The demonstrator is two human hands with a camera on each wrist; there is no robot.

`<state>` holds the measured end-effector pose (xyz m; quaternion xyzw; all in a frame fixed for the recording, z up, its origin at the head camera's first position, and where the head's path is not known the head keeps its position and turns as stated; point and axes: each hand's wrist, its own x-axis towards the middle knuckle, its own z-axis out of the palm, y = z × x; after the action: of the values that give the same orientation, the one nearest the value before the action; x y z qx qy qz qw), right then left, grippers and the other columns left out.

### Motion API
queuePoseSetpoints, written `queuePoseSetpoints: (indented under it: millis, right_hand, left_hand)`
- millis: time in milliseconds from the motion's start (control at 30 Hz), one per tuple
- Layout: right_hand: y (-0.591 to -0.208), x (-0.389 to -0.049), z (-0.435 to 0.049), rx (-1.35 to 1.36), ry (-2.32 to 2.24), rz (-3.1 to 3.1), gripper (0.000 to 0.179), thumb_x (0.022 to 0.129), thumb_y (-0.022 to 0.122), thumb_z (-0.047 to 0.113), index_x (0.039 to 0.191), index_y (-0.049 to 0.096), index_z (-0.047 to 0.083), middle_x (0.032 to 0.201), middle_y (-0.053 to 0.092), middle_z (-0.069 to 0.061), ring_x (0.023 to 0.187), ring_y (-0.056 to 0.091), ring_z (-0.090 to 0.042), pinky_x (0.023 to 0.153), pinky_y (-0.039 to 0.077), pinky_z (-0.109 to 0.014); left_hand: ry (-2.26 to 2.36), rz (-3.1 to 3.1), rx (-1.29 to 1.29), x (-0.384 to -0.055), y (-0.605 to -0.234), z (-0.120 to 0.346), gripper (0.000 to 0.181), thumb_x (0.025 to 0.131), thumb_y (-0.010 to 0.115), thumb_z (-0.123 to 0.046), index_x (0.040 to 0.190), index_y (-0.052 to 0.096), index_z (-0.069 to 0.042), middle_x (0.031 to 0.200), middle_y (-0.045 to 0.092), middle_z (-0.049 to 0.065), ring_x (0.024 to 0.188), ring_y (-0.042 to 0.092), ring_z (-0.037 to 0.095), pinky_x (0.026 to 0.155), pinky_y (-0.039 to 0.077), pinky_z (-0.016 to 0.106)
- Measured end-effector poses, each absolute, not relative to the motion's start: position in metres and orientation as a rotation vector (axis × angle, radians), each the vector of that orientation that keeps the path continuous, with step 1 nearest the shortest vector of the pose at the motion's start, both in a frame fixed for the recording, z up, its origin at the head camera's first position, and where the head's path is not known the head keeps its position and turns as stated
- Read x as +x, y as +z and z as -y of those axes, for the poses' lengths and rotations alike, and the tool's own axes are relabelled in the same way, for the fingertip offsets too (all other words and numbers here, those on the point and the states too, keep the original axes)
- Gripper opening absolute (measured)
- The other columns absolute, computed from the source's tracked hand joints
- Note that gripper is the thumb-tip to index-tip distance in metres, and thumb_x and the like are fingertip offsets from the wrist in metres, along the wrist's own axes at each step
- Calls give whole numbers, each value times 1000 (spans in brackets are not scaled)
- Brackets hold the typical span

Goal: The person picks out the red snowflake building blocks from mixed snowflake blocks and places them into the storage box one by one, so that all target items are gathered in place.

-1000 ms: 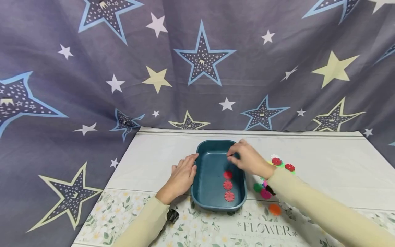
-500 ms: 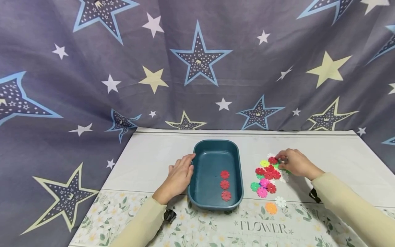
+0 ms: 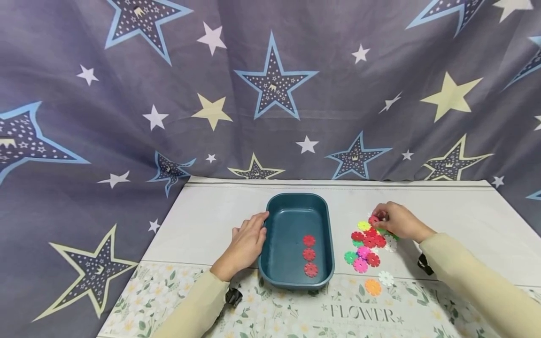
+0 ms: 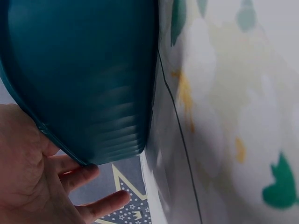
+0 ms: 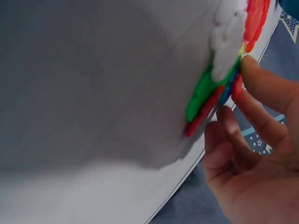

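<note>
My left hand (image 3: 245,240) rests at the left rim of a dark teal tray (image 3: 284,234), its fingers fairly straight. In the left wrist view the fingertips reach just past the edge of the tray (image 4: 84,70). Three red flower-shaped plastic discs (image 3: 309,254) lie in a column inside, toward the right wall. At the far end of a mixed pile of such discs, my right hand (image 3: 400,220) pinches a red disc (image 3: 373,219) between thumb and finger. The right wrist view shows the red disc (image 5: 237,87) at the fingertips, with green and white ones close by.
The pile right of the tray holds several discs: red ones (image 3: 369,240), pink (image 3: 360,265), green (image 3: 350,257), yellow (image 3: 363,226) and white. An orange disc (image 3: 373,287) and a white disc (image 3: 386,278) lie nearer the front. A star-patterned curtain (image 3: 296,131) hangs behind the table.
My right hand has gone from above the tray's far right corner rightward to the pile, where it now pinches a red disc. My left hand has stayed at the rim.
</note>
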<state>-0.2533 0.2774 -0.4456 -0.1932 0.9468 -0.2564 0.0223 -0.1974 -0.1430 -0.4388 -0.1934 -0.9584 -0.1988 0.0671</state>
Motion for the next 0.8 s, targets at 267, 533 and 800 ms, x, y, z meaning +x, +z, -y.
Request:
queuePoseSetpoints:
  millis: [267,533,800]
  right_hand:
    - [-435,-248,-262,-729,-907,-3012,16,80,74,0,82,63,11,75,63,3,66,57,-12,62,46,-35]
    - [-402,-237,-221,-1093,-1044,-2950,19,76,77,4,86,68,17,78,65,9,70,59,-5,66,47,-27]
    - [-394,-229,-157,-1359,-1043,-2891,17,76,78,6,87,72,17,82,64,10,74,54,-5,63,47,-24]
  left_hand:
    - [-602,2882,-581,-197,-441,143,43,102,40,-21,144,38,-13,142,41,1,118,45,25,74,30,44]
    - [-600,2878,-581,-197,-440,142,43,102,40,-21,144,39,-13,142,41,1,117,45,26,75,31,45]
    - [-613,2885,-592,-198,-440,144,44,103,38,-21,146,36,-14,143,40,1,118,45,26,76,31,45]
